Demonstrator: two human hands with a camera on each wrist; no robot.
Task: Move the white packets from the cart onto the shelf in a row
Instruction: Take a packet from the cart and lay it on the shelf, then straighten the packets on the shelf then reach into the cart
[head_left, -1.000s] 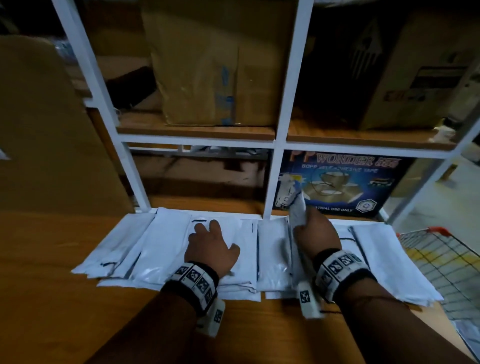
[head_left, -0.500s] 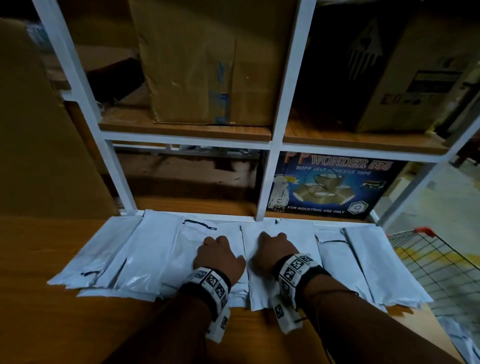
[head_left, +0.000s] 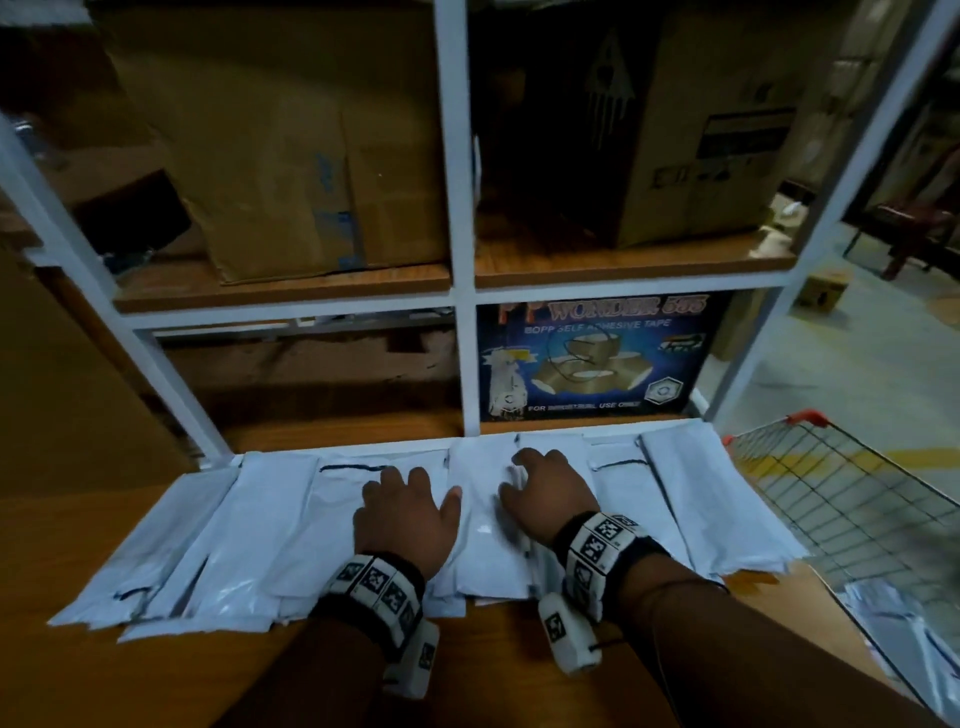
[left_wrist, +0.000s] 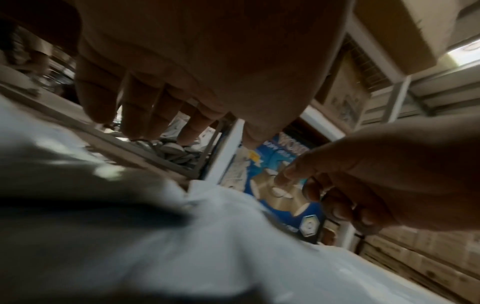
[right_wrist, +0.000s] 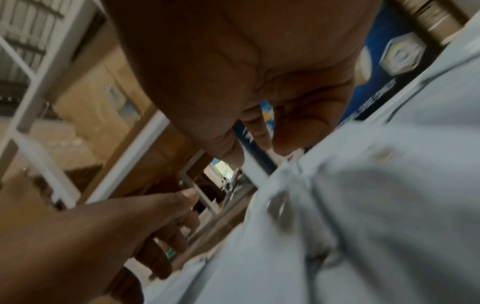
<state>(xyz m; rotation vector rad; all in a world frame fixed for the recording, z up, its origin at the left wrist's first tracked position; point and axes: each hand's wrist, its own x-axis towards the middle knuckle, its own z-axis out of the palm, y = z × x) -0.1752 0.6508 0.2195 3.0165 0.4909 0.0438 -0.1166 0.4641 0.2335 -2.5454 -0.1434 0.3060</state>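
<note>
Several white packets (head_left: 270, 519) lie side by side in a row on the wooden shelf board (head_left: 104, 675), overlapping at their edges. My left hand (head_left: 410, 493) rests palm down on a packet left of centre, fingers straight and thumb spread; the left wrist view shows those fingers (left_wrist: 145, 115) just over the white plastic. My right hand (head_left: 540, 483) sits on the middle packet (head_left: 483, 545) with loosely curled fingers (right_wrist: 259, 133) and nothing pinched between them. The wire cart (head_left: 857, 493) stands at the right, with more packets (head_left: 904, 639) lying in it.
A white upright post (head_left: 467, 364) of the rack rises just behind the row. A blue adhesive-tape box (head_left: 597, 358) stands behind the right half. Large cardboard boxes (head_left: 291, 135) fill the shelf above. A brown cardboard panel (head_left: 62, 389) stands at the left.
A second ago my right hand held a packet upright; it has laid it flat into the middle of the row and now rests on it. My left hand shifted slightly right.
</note>
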